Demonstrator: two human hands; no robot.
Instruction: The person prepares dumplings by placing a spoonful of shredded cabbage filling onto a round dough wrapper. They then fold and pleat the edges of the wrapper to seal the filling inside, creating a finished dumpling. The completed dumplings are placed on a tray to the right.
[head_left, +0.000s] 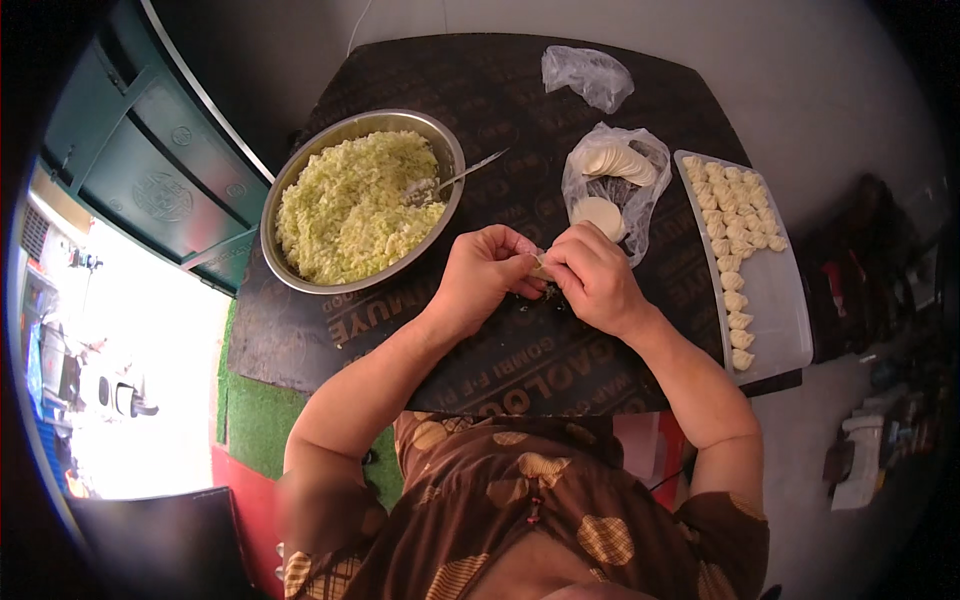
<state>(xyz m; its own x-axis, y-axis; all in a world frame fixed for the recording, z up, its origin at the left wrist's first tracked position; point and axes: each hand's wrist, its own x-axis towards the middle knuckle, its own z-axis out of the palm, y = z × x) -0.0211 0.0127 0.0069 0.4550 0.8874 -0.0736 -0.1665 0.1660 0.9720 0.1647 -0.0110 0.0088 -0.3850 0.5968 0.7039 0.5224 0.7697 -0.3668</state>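
Note:
Over the dark printed board table (480, 352), my left hand (487, 274) and my right hand (596, 277) meet, both pinching one small dumpling (541, 267). Fingers cover most of it, so its shape is hard to tell. Just beyond my right hand lies a clear plastic bag (652, 202) with a fanned stack of round dough wrappers (619, 163). Some more wrappers (598, 216) sit at the bag's near end, partly behind my right fingers. Left of my hands, a steel bowl (360, 286) holds chopped pale-green vegetable filling (356, 202), and a metal utensil (474, 166) leans out over its rim.
A white tray (772, 307) at the table's right edge carries rows of pleated dumplings (731, 206). Another crumpled plastic bag (589, 77) lies at the far side. A green metal door (161, 165) stands beyond the table on the left, beside a bright opening.

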